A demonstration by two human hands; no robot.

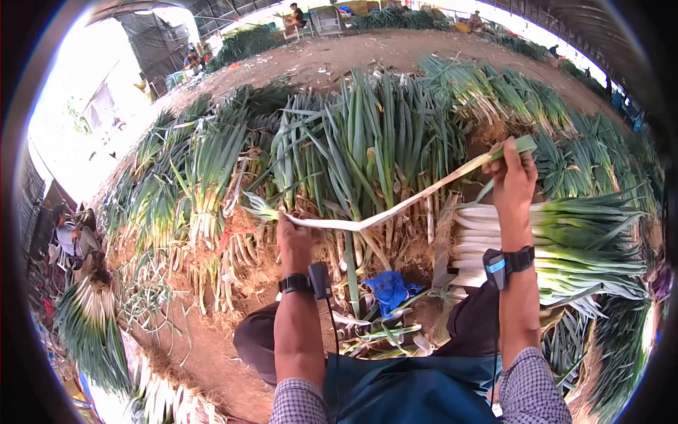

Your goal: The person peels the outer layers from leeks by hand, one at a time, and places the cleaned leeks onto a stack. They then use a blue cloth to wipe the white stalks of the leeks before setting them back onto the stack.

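1. Nearest the camera, a dark teal apron (417, 389) covers your lap, flanked by your checked sleeves (300, 401) at the near edge of the dirt floor (212, 353).
2. Your left hand (293, 244), closed, grips the pale end of a leek stalk (395, 210). A short green tuft (260, 206) juts out beside the fingers.
3. Your right hand (511, 173), raised higher, pinches the stalk's green end; the stalk stretches between both hands, bent at a low point nearer the left.
4. Between your knees, a crumpled blue cloth (390, 292) lies on the floor just beyond loose leek leaves (387, 340).
5. At your right, trimmed leeks (558, 244) lie in a thick pile, white stems toward you, green tops toward the floor's right edge.
6. Toward the floor's near left corner, a tied bundle (95, 325) fans its green tops downward.
7. Past your hands, tall bundles (381, 134) lean in a row across the floor, roots nearest you.
8. Beyond a bare stretch, more green heaps (399, 20) line the far edge, where a person (295, 17) sits near the top of the view.
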